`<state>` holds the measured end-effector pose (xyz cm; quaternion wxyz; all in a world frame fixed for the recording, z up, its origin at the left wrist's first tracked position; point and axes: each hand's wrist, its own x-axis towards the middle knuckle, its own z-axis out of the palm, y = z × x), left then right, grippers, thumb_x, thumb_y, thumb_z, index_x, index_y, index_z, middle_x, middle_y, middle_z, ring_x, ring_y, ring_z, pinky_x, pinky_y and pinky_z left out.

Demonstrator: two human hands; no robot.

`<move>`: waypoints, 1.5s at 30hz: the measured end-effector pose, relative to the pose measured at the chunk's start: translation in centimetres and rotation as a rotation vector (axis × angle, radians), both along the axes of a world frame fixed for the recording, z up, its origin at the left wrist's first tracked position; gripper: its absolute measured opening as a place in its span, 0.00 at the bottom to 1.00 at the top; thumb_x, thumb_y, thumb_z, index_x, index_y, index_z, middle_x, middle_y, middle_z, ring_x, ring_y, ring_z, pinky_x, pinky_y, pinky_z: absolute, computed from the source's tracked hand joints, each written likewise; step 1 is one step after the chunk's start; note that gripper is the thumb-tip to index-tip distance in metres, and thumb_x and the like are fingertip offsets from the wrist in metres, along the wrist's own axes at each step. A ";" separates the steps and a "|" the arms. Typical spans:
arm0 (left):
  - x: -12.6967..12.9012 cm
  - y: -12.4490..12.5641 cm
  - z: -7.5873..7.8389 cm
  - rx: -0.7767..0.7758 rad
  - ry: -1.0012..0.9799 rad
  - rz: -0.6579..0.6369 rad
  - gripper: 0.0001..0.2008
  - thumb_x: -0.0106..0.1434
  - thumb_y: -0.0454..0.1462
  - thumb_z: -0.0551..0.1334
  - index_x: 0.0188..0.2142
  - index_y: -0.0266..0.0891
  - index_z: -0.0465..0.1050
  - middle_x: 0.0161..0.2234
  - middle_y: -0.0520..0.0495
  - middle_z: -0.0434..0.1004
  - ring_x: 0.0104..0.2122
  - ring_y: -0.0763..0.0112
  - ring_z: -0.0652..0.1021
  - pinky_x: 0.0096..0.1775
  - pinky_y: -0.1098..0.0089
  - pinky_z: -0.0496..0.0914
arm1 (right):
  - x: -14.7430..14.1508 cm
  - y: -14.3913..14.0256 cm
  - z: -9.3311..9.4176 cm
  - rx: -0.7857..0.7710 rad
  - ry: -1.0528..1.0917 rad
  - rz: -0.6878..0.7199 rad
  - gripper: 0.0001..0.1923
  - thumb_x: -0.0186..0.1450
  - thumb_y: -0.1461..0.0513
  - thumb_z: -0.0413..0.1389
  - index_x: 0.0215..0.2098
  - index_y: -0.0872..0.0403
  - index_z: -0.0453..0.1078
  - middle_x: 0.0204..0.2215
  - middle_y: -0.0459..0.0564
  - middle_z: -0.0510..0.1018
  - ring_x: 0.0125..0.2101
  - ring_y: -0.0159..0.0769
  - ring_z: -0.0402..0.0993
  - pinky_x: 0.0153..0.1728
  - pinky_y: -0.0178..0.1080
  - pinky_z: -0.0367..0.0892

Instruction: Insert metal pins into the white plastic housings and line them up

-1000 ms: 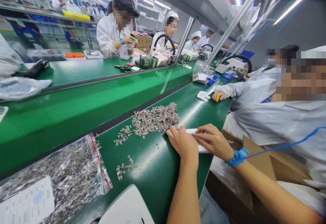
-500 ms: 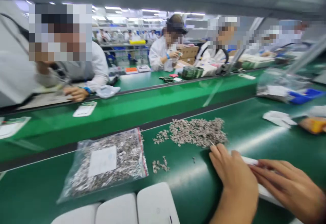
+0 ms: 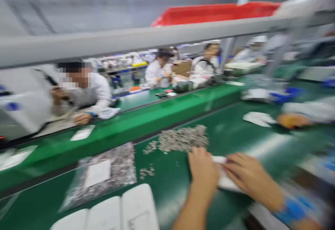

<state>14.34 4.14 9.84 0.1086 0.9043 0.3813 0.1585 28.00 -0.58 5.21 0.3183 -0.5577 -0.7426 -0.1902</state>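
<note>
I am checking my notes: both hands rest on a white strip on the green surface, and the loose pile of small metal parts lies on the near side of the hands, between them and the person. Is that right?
Not quite. In the head view the pile of small metal parts lies beyond the left hand and right hand, on the far side. Both hands do rest on the white strip on the green surface.

We see a flat white strip (image 3: 222, 174) lying on our green bench, mostly covered by our hands, its far end showing between them | a loose grey heap of small metal parts (image 3: 183, 139) lies just beyond it, blurred.
</note>
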 end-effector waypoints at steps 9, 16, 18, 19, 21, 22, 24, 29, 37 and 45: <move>-3.6 -4.8 -2.8 0.137 0.055 0.126 0.03 0.63 0.35 0.62 0.32 0.38 0.74 0.36 0.45 0.70 0.39 0.60 0.69 0.41 0.58 0.62 | 0.3 -5.4 3.0 -0.121 -0.120 0.081 0.06 0.68 0.65 0.56 0.36 0.51 0.76 0.37 0.48 0.79 0.40 0.37 0.71 0.43 0.46 0.54; -9.4 -9.2 -3.2 0.195 -0.038 0.374 0.07 0.60 0.33 0.63 0.26 0.40 0.68 0.29 0.48 0.66 0.34 0.62 0.69 0.38 0.60 0.61 | -6.4 -7.2 2.2 -0.271 0.056 0.155 0.07 0.69 0.62 0.56 0.41 0.50 0.77 0.40 0.50 0.78 0.41 0.40 0.69 0.42 0.47 0.57; -10.1 -9.6 -3.4 0.182 -0.050 0.400 0.08 0.61 0.33 0.63 0.26 0.39 0.67 0.29 0.49 0.66 0.34 0.63 0.69 0.38 0.60 0.61 | -7.5 -7.5 1.7 -0.276 0.056 0.180 0.06 0.69 0.62 0.56 0.41 0.51 0.76 0.41 0.50 0.78 0.42 0.41 0.70 0.43 0.48 0.57; -10.3 -9.8 -3.5 0.168 -0.062 0.415 0.08 0.61 0.32 0.63 0.26 0.39 0.66 0.29 0.49 0.66 0.34 0.64 0.69 0.38 0.61 0.61 | -7.8 -7.5 1.6 -0.270 0.054 0.187 0.06 0.69 0.62 0.57 0.41 0.51 0.76 0.41 0.50 0.78 0.42 0.41 0.70 0.43 0.48 0.56; -10.3 -10.0 -3.7 0.138 -0.099 0.445 0.09 0.61 0.32 0.63 0.26 0.39 0.65 0.29 0.50 0.65 0.34 0.65 0.69 0.38 0.62 0.61 | -8.0 -7.5 1.4 -0.263 0.047 0.196 0.05 0.68 0.62 0.57 0.41 0.52 0.76 0.40 0.49 0.79 0.43 0.41 0.70 0.43 0.48 0.56; -10.3 -10.0 -3.8 0.126 -0.118 0.455 0.09 0.61 0.32 0.62 0.26 0.39 0.65 0.29 0.50 0.65 0.34 0.65 0.69 0.38 0.62 0.61 | -7.9 -7.4 1.3 -0.262 0.041 0.200 0.05 0.68 0.63 0.57 0.41 0.52 0.75 0.40 0.49 0.79 0.43 0.41 0.70 0.43 0.48 0.56; -10.2 -10.2 -4.0 0.121 -0.150 0.466 0.08 0.62 0.31 0.61 0.27 0.40 0.64 0.29 0.50 0.65 0.33 0.65 0.69 0.38 0.62 0.61 | -7.7 -7.3 1.4 -0.259 0.021 0.203 0.05 0.68 0.63 0.57 0.41 0.52 0.75 0.40 0.49 0.78 0.43 0.41 0.70 0.43 0.48 0.56; -10.5 -10.6 -3.8 0.117 -0.178 0.515 0.10 0.60 0.31 0.61 0.25 0.41 0.61 0.27 0.52 0.62 0.31 0.67 0.68 0.36 0.63 0.60 | -7.3 -7.1 1.5 -0.246 -0.022 0.224 0.06 0.69 0.62 0.56 0.43 0.49 0.75 0.41 0.48 0.78 0.42 0.40 0.69 0.42 0.48 0.55; -11.9 -11.8 -3.2 0.129 -0.149 0.568 0.13 0.59 0.31 0.62 0.24 0.41 0.58 0.26 0.53 0.61 0.31 0.68 0.66 0.36 0.62 0.58 | -8.0 -6.6 1.6 -0.260 0.019 0.306 0.06 0.70 0.62 0.56 0.37 0.47 0.75 0.39 0.46 0.79 0.40 0.38 0.67 0.39 0.47 0.54; -12.5 -12.1 -3.0 0.099 -0.190 0.620 0.14 0.61 0.31 0.63 0.24 0.39 0.59 0.26 0.53 0.63 0.32 0.68 0.67 0.38 0.63 0.56 | -9.3 -5.8 1.2 -0.303 -0.051 0.358 0.07 0.70 0.62 0.54 0.39 0.48 0.75 0.42 0.48 0.77 0.40 0.42 0.64 0.39 0.48 0.53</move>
